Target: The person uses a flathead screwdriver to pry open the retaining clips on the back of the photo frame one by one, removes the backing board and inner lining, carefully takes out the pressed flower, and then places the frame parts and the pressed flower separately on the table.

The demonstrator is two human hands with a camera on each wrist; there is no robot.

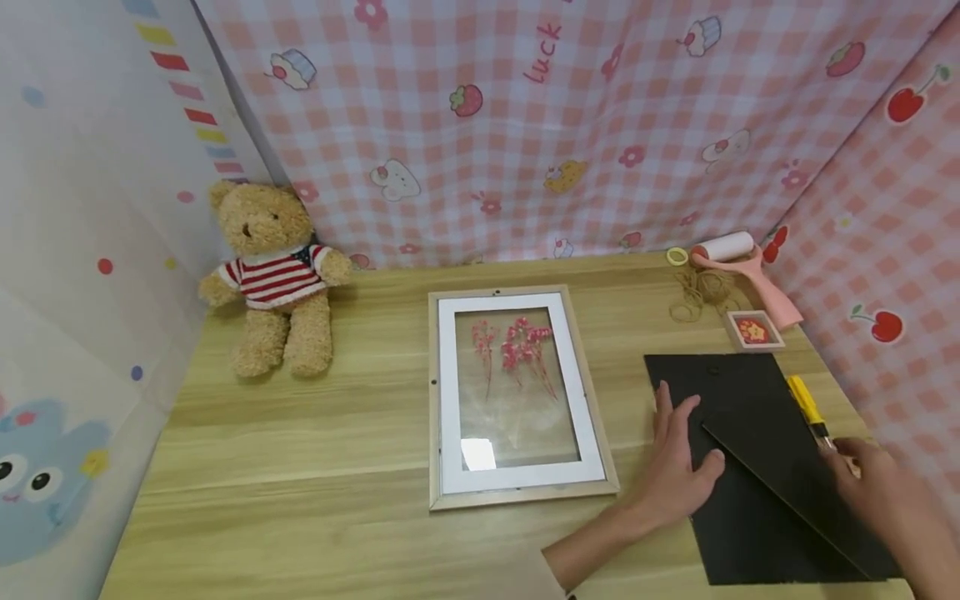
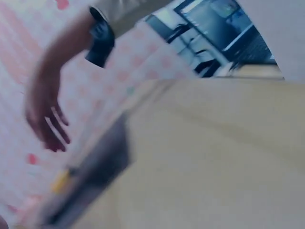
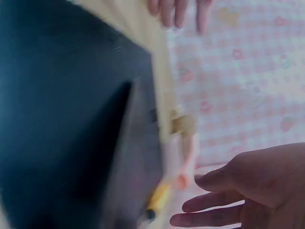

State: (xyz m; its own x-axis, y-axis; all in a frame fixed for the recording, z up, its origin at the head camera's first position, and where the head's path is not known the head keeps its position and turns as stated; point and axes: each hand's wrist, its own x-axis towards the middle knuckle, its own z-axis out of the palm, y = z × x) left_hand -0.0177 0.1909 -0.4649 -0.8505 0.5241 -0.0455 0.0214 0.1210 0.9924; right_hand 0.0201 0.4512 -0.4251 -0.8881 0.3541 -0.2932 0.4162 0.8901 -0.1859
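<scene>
"What's in the head view?"

"A flat, black rectangular backing board [image 1: 750, 533] with a slanting black flap [image 1: 795, 496] lies right of a pale wooden frame with a white mat [image 1: 447, 392]. The left hand [image 1: 678, 467] is over its left edge, fingers spread, gripping nothing; whether it touches, I can't tell."

"And the right hand [image 1: 888, 492]?"

"Fingers bent, near the metal end of a yellow-handled tool [image 1: 805, 400] along the board's right edge."

"The left wrist view?"

"Blurred. The right hand hangs with loose fingers, nothing seen in them."

"The right wrist view?"

"Its fingers reach out, apart from the yellow handle; the left fingertips show at the top, beyond the board."
</scene>
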